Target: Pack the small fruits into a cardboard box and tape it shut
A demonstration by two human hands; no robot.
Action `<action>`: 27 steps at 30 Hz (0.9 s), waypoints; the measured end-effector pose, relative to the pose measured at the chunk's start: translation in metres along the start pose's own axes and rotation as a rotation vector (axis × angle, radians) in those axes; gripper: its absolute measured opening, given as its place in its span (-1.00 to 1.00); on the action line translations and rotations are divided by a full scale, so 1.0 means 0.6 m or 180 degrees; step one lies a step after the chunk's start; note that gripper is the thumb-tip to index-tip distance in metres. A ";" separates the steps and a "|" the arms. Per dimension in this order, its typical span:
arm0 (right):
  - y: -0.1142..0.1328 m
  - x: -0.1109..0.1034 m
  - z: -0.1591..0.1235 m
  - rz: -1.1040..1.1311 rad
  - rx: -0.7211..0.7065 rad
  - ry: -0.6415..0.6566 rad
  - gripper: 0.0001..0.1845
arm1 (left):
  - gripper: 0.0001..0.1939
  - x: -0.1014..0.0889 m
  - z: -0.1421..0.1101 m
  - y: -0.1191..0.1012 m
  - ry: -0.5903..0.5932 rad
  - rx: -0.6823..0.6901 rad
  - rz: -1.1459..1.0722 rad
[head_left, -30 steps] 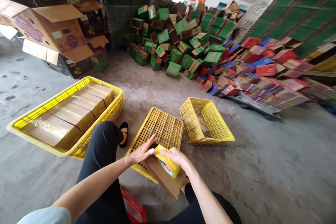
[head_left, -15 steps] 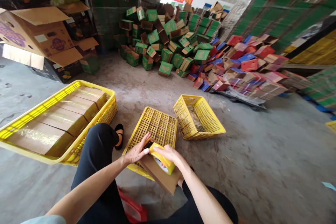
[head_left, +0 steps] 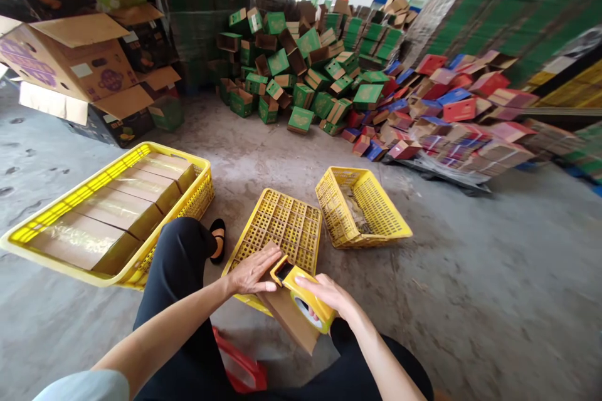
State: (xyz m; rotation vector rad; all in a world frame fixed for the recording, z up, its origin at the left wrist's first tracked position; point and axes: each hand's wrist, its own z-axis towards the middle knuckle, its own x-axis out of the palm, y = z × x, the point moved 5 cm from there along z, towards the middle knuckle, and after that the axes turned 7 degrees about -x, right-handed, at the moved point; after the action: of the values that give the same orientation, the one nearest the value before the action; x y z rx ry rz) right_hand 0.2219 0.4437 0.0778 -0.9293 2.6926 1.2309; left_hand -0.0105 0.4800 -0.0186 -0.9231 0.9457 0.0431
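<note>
The right hand [head_left: 329, 293] is wrapped around a yellow tape dispenser [head_left: 292, 277], fingers curled into the tape roll's side and thumb side lying along the top. Just beyond that grip, to its left, the left hand [head_left: 254, 270] lies flat with fingers stretched out, pressing on a brown carton [head_left: 294, 321] and grasping nothing. The carton sits directly under the dispenser, its near end pointing back toward the person; whether the dispenser's head touches it I cannot tell. Beneath and ahead of the hands is a yellow crate with its gridded face up [head_left: 286, 219]. Ahead and right of the grip stands an open yellow crate [head_left: 383, 203]. Well to the left, a long yellow crate [head_left: 200, 197] holds a row of taped cartons [head_left: 117, 203]. Farther ahead lie heaped green boxes [head_left: 301, 119], with red and blue boxes [head_left: 458, 109] to their right
</note>
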 end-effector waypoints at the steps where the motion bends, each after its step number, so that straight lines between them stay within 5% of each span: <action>1: -0.007 -0.005 -0.005 -0.0039 0.0049 -0.0006 -0.56 | -0.03 0.001 0.001 -0.003 0.0013 0.0035 0.0088; 9: -0.047 -0.006 -0.028 0.0038 0.0005 -0.0086 -0.46 | 0.07 0.005 0.002 -0.009 0.0194 -0.0074 0.0134; 27: -0.018 0.020 -0.026 -0.0317 0.0237 -0.0617 -0.50 | 0.15 0.026 0.003 -0.001 0.0101 0.0024 0.0057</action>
State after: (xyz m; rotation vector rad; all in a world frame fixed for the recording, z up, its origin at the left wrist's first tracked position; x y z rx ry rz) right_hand 0.2212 0.4213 0.0782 -0.8740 2.4926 1.1298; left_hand 0.0003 0.4757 -0.0288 -0.9106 0.9831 0.0402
